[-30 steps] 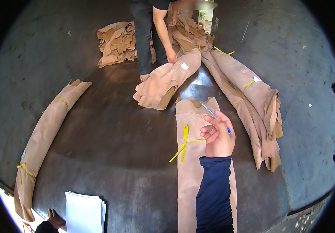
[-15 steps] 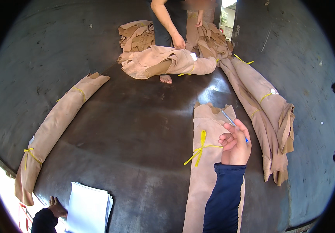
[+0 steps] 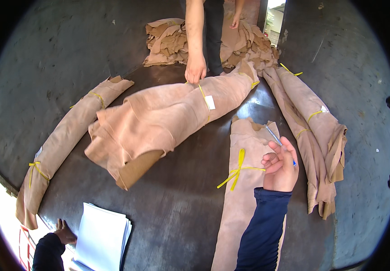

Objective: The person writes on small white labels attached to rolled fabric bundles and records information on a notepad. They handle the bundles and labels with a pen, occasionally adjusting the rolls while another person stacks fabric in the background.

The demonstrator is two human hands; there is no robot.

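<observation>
My right hand (image 3: pixel 282 169) is raised over a tan leather roll (image 3: pixel 235 212) tied with a yellow string bow (image 3: pixel 236 170). It grips a pen (image 3: pixel 273 134), whose clear barrel points up and left and whose blue end shows beside the fingers. At the lower left my left hand (image 3: pixel 66 233) rests with fingers apart on the edge of the dark surface, beside a stack of white paper sheets (image 3: pixel 100 237). A co-worker's hand (image 3: pixel 196 68) grips the string around another leather roll (image 3: pixel 158 113), which bears a white tag (image 3: pixel 210 102) and slants across the middle.
A tied leather roll (image 3: pixel 75 131) lies along the left wall. More rolls (image 3: pixel 312 113) lie along the right wall. Heaped leather pieces (image 3: pixel 168 43) stand at the back behind the co-worker. A dark metal floor (image 3: pixel 177 226) stretches between curving walls. Bright light enters at the lower left edge.
The co-worker has swung the tagged leather roll forward and to the left, nearer to me. My two hands have kept their poses, the pen still in the right one.
</observation>
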